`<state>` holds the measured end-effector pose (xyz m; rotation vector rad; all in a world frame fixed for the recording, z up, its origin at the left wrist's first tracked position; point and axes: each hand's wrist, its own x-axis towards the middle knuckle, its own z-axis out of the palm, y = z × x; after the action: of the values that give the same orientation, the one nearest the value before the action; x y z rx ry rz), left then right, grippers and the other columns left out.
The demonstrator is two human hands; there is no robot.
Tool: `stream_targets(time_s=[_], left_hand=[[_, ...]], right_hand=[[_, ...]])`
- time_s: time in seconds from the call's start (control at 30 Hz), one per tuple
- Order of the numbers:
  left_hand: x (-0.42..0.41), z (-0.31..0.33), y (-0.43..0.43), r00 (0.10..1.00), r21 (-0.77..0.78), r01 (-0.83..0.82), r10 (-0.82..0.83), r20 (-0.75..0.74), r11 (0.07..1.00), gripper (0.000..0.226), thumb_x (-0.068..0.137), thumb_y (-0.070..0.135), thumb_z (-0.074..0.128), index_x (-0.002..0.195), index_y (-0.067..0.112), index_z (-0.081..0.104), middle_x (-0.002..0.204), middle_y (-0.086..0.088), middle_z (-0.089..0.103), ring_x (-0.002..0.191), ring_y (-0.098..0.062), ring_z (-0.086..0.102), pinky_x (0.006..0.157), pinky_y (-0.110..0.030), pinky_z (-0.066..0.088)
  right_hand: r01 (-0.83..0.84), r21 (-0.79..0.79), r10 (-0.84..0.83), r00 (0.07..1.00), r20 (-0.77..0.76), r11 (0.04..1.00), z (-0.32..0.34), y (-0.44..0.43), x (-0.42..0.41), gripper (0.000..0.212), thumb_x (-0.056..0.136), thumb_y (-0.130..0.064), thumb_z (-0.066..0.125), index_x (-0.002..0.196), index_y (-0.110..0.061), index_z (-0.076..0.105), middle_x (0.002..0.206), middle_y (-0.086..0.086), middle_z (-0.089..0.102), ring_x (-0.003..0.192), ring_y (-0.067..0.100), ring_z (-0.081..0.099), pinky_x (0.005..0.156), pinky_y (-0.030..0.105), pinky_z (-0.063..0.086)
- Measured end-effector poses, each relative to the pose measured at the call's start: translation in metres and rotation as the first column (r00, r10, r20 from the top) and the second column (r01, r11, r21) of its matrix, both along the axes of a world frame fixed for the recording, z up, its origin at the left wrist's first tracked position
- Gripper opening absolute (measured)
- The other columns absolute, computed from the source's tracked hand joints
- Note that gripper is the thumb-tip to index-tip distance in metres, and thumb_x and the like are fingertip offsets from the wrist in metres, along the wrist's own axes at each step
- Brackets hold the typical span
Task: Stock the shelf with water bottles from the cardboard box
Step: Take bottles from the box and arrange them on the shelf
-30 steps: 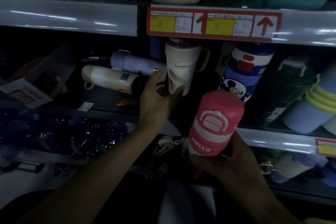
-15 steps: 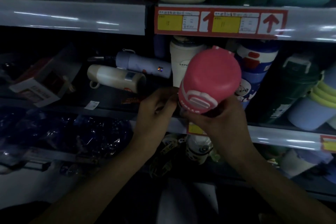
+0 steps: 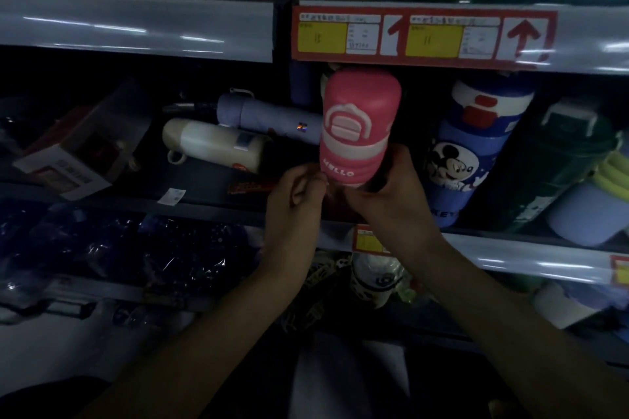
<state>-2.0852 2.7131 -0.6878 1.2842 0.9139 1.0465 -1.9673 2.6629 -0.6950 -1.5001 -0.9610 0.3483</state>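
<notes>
A pink water bottle [image 3: 360, 127] marked HELLO stands upright at the front of the middle shelf [image 3: 211, 206], just under the red price strip. My right hand [image 3: 391, 196] grips its base from the right. My left hand [image 3: 296, 201] touches the base from the left with curled fingers. The white mug seen earlier is hidden behind the pink bottle. The cardboard box is out of view.
A blue Mickey bottle [image 3: 473, 153] stands right of the pink one, then a dark green bottle [image 3: 558, 167] and a lilac cup [image 3: 592, 214]. A cream bottle [image 3: 214, 143] and a lilac bottle [image 3: 269, 117] lie on the shelf to the left. A small carton [image 3: 68, 163] lies far left.
The pink bottle rose from below the shelf edge, tipped towards me, and now stands upright on the shelf before the white mug. My left hand left the mug and came to the pink bottle's base.
</notes>
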Motion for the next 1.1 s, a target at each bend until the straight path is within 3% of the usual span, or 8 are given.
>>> stream_targets(time_s=[0.1,0.3,0.47,0.67,0.77,0.9,1.0,1.1], left_hand=[[0.001,-0.001,0.002,1.0,-0.037,-0.018,0.018,-0.019,0.999,0.023,0.099,0.017,0.06,0.12,0.015,0.069,0.115,-0.001,0.073,0.11,-0.014,0.067,0.104,-0.041,0.052],[0.0,-0.003,0.005,0.997,-0.029,-0.015,0.013,-0.072,0.999,0.021,0.099,0.017,0.062,0.118,0.014,0.069,0.115,-0.001,0.072,0.112,-0.016,0.066,0.105,-0.048,0.05],[-0.003,-0.002,0.004,0.997,-0.051,0.011,-0.015,-0.075,0.999,0.023,0.097,0.012,0.061,0.119,0.012,0.069,0.115,-0.004,0.072,0.112,-0.017,0.066,0.106,-0.05,0.05],[-0.008,-0.007,0.0,0.992,-0.084,0.043,-0.053,-0.116,0.996,0.036,0.095,0.0,0.055,0.124,0.016,0.068,0.116,-0.002,0.071,0.109,-0.018,0.065,0.104,-0.046,0.051],[-0.009,-0.008,-0.003,0.991,-0.098,0.066,-0.077,-0.111,0.993,0.04,0.094,-0.001,0.054,0.127,0.018,0.067,0.113,0.001,0.07,0.106,-0.014,0.065,0.099,-0.038,0.053],[-0.01,-0.007,-0.005,0.991,-0.076,0.087,-0.094,-0.095,0.993,0.043,0.092,-0.006,0.052,0.128,0.014,0.066,0.115,-0.004,0.072,0.106,-0.016,0.066,0.086,-0.023,0.051],[-0.009,-0.008,-0.005,0.991,-0.054,0.096,-0.101,-0.092,0.994,0.045,0.09,-0.008,0.051,0.128,0.012,0.066,0.115,-0.006,0.073,0.111,-0.021,0.067,0.09,-0.025,0.052],[-0.009,-0.009,-0.002,0.991,-0.045,0.101,-0.105,-0.087,0.994,0.043,0.088,-0.001,0.055,0.128,0.013,0.066,0.113,-0.005,0.074,0.109,-0.02,0.068,0.093,-0.032,0.053]], right_hand=[[0.006,-0.03,-0.005,1.0,0.018,1.0,-0.001,0.005,0.002,0.061,0.077,-0.028,0.089,0.125,-0.019,0.053,0.112,-0.013,0.068,0.102,-0.003,0.066,0.082,0.019,0.054],[0.071,-0.028,-0.07,0.997,0.017,0.997,-0.006,0.011,-0.001,0.067,0.081,-0.028,0.085,0.141,-0.019,0.056,0.126,-0.005,0.069,0.114,0.007,0.065,0.093,0.024,0.054],[0.1,-0.069,-0.102,0.994,-0.038,0.993,-0.009,0.007,-0.006,0.06,0.081,-0.025,0.086,0.135,-0.02,0.061,0.119,-0.008,0.07,0.107,0.003,0.066,0.09,0.022,0.054],[0.126,-0.181,-0.154,0.977,-0.148,0.975,-0.022,-0.006,-0.011,0.056,0.081,-0.009,0.078,0.134,-0.018,0.059,0.113,-0.006,0.069,0.105,0.01,0.066,0.096,0.04,0.057],[0.095,-0.17,-0.123,0.979,-0.163,0.981,-0.025,-0.011,-0.015,0.052,0.084,-0.004,0.071,0.132,-0.022,0.062,0.109,-0.009,0.071,0.103,0.007,0.067,0.096,0.039,0.057],[0.074,-0.153,-0.097,0.985,-0.146,0.985,-0.026,-0.016,-0.019,0.048,0.085,0.001,0.065,0.105,-0.042,0.064,0.095,-0.017,0.072,0.089,-0.004,0.068,0.086,0.03,0.057],[0.055,-0.155,-0.082,0.981,-0.175,0.986,-0.027,-0.018,-0.018,0.043,0.081,-0.002,0.063,0.107,-0.035,0.071,0.096,-0.005,0.077,0.094,0.015,0.073,0.09,0.048,0.06],[0.012,-0.159,-0.041,0.982,-0.185,0.987,-0.027,-0.016,-0.016,0.04,0.079,-0.003,0.064,0.107,-0.03,0.07,0.098,0.0,0.077,0.097,0.023,0.073,0.09,0.054,0.058]])
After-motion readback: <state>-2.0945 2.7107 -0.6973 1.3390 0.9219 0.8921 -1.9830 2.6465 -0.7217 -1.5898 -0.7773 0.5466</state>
